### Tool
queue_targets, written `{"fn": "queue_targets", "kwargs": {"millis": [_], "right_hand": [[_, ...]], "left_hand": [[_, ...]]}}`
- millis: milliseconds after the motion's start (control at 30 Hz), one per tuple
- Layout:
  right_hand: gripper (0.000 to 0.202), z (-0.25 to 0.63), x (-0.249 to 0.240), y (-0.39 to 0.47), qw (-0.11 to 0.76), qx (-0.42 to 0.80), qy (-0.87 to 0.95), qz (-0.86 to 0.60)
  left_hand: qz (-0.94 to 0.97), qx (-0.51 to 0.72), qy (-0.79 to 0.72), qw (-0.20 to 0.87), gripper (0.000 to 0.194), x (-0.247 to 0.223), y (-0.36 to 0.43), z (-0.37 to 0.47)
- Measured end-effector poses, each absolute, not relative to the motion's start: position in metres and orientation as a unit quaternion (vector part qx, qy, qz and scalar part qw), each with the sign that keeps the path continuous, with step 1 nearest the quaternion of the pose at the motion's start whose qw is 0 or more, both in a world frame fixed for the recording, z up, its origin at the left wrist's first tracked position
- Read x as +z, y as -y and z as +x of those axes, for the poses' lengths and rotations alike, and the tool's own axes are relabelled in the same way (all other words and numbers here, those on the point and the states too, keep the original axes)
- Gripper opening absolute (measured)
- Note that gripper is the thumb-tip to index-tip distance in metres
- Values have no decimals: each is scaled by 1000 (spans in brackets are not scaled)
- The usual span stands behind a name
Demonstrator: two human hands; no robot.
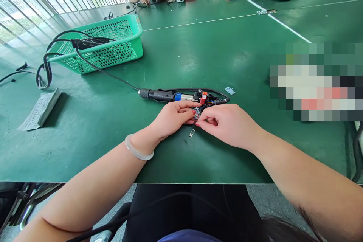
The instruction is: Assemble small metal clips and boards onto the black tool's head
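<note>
One small circuit-like part (pixel 196 113) is grasped by the left hand (pixel 172 119), the right hand (pixel 227 123) close at its edge, its hold unclear, before an opened black device (pixel 159 95) beyond both hands, where a slipping fingertip could drop the part onto the table (pixel 198 56) near a loose frame (pixel 192 133) below.

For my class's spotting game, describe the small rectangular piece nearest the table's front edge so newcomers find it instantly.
On the green table, find the left hand and right hand together. On their near side lies the small rectangular piece; its narrow, pale-rimmed outline sets it apart from the bluish piece beyond.
</note>
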State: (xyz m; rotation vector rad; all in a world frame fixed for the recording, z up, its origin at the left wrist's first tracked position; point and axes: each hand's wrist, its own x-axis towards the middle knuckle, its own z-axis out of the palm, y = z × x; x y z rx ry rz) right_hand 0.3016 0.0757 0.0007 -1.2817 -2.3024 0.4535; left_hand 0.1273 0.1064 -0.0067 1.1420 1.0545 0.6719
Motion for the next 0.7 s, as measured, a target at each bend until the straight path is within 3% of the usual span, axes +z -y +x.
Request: {"fn": "queue_targets", "kwargs": {"millis": [233,700], "right_hand": [[18,291,-5,-67,243,61,824,-509],[20,288,-8,-56,243,9,784,-572]], "left_hand": [[507,299,-469,658,20,-7,-106,127],[537,287,-461,646,17,-11,-108,126]]}}
